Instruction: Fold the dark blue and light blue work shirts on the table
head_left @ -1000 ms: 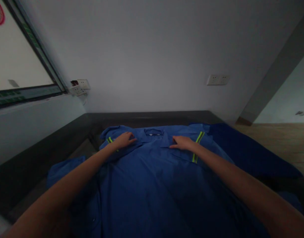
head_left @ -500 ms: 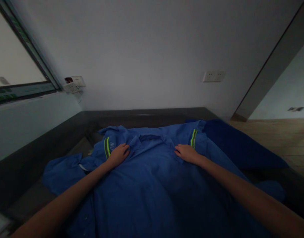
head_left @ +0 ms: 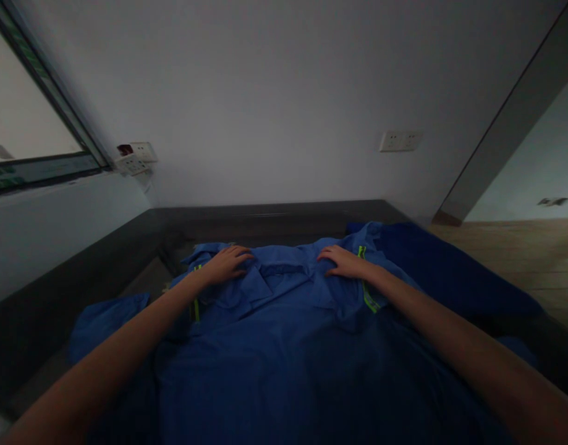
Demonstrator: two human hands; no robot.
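Note:
A blue work jacket (head_left: 274, 334) with yellow-green striped bands lies spread in front of me, its collar towards the wall. My left hand (head_left: 227, 264) rests on the jacket's left shoulder area, palm down, with its fingers apart. On the opposite shoulder, right of the collar, lies my right hand (head_left: 343, 262), its fingers spread and slightly bent on the cloth. The fabric between both hands is rumpled. My forearms cover parts of the sleeves, and the near end of the jacket is dark.
A darker blue cloth (head_left: 441, 272) lies at the right. The dark grey raised edge (head_left: 265, 213) of the surface runs along the wall. Wall sockets (head_left: 400, 141) are at the back right, others (head_left: 133, 162) in the left corner by a window. Wooden floor (head_left: 534, 253) shows at right.
Both hands have moved farther from me, up to the jacket's shoulders, and their fingers are more spread. The jacket's upper part has bunched and its striped bands have shifted.

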